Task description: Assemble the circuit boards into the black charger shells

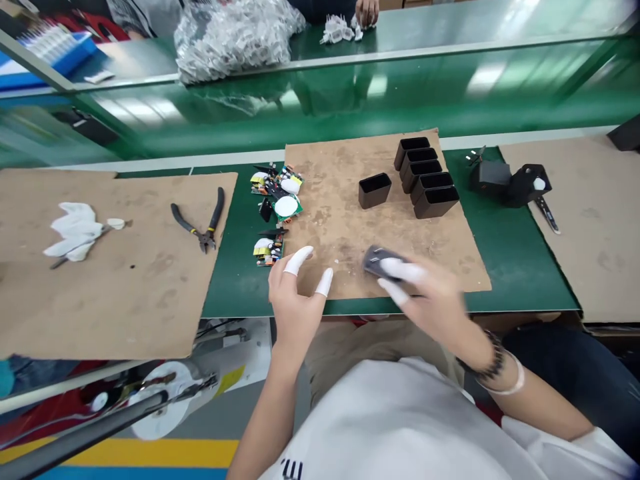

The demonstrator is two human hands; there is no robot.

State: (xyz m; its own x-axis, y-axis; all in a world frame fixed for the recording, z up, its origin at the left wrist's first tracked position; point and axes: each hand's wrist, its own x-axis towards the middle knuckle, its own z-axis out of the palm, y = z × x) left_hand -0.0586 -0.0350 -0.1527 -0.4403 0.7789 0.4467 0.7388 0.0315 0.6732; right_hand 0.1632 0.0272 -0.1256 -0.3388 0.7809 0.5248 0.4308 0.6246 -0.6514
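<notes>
My right hand (425, 297), with white finger cots, grips a dark charger body (376, 259) just above the brown cardboard mat (345, 220). My left hand (295, 293), also with finger cots, hovers open over the mat's near left corner, holding nothing. Beside it lies a small circuit board (269, 248), with more circuit boards (279, 192) farther back. A single black plastic shell (375, 190) stands mid-mat, and a row of several black shells (425, 177) stands behind it to the right.
Pliers (203, 223) and white cloth (75, 230) lie on the left cardboard sheet (100, 280). A black fixture (517, 183) sits on the green surface at right. Across the conveyor sit a plastic bag of white parts (235, 33) and another person's hand (367, 12).
</notes>
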